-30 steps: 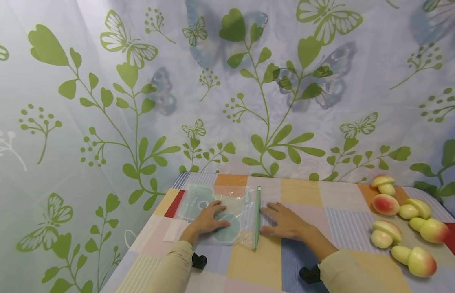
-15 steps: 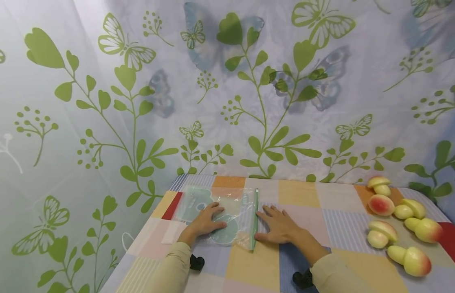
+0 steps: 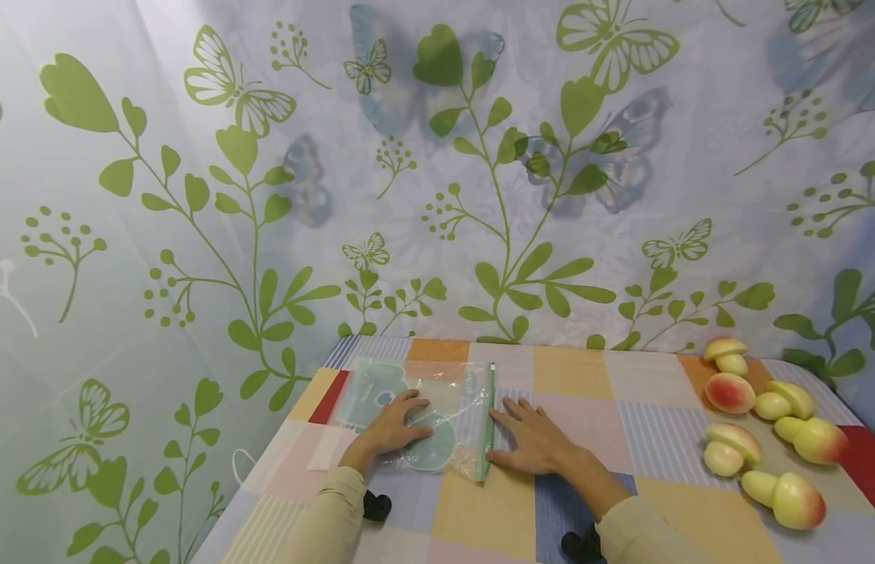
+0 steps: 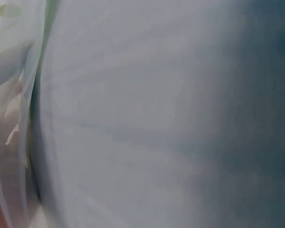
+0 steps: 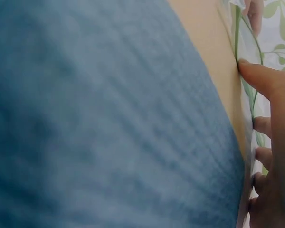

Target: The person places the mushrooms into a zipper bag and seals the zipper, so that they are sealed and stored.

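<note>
A clear zip bag (image 3: 472, 399) with mint-green printed figures lies flat on the patchwork cloth. Its green zip strip (image 3: 489, 423) runs along the right side. My left hand (image 3: 391, 427) rests on the printed part of the bag, fingers spread. Beside the strip, my right hand (image 3: 532, 439) lies palm down on the cloth with fingers spread. In the right wrist view, the thumb (image 5: 259, 76) of that hand touches the bag's zip edge. Most of the left wrist view is blurred cloth, with part of the clear bag (image 4: 14, 114) at its left side.
Several yellow toy mushrooms, some with red caps, lie at the right, among them a red-topped one (image 3: 729, 393) and one at the front (image 3: 786, 497). A patterned curtain (image 3: 437, 196) hangs behind the table. A white cord loop (image 3: 240, 466) sticks out at the left edge.
My right hand has shifted slightly left, bringing its thumb against the green strip. The left hand stays on the bag. The head view has tilted slightly.
</note>
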### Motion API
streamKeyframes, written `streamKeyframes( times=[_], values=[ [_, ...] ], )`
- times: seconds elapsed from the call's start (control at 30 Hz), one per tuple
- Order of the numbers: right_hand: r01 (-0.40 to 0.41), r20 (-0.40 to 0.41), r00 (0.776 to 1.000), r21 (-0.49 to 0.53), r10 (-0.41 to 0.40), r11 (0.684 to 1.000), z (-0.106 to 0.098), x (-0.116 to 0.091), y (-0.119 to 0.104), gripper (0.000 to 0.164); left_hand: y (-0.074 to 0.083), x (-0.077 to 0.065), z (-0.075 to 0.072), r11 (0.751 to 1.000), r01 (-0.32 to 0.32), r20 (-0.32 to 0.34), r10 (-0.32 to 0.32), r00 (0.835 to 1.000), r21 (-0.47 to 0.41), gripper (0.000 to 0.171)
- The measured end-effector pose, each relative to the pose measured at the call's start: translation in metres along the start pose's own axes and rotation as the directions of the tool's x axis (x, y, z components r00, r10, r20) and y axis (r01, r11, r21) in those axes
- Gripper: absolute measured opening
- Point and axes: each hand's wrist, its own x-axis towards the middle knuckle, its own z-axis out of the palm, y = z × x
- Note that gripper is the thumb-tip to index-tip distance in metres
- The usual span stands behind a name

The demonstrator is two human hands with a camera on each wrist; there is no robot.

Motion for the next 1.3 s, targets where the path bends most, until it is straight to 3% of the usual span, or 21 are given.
streamKeyframes(
  times=[0.37, 0.57, 0.67, 1.07, 1.3],
  values=[
    [-0.027, -0.005, 1.0, -0.002, 0.027, 1.0, 0.005, 0.004, 0.001, 0.085, 0.0, 0.0, 0.0, 0.999, 0.016, 0.007, -0.016, 1.0, -0.031, 0.05],
    [-0.036, 0.005, 0.999, -0.005, 0.036, 0.999, 0.003, 0.004, -0.002, 0.082, 0.001, 0.002, -0.002, 0.995, -0.057, 0.073, 0.052, 0.996, 0.08, 0.049],
    [-0.041, 0.006, 0.999, -0.004, 0.041, 0.999, 0.003, 0.005, -0.002, 0.082, 0.003, 0.004, -0.002, 0.992, -0.079, 0.071, 0.072, 0.995, 0.101, 0.046],
    [-0.031, -0.05, 0.998, -0.013, 0.031, 0.999, 0.018, 0.008, 0.008, 0.082, 0.012, 0.008, 0.002, 0.993, -0.037, -0.034, 0.041, 0.999, 0.113, 0.034],
    [-0.042, -0.032, 0.999, -0.005, 0.042, 0.999, 0.012, 0.004, 0.002, 0.08, 0.014, 0.011, 0.007, 0.989, -0.021, -0.093, 0.035, 0.995, 0.145, 0.021]
  ],
)
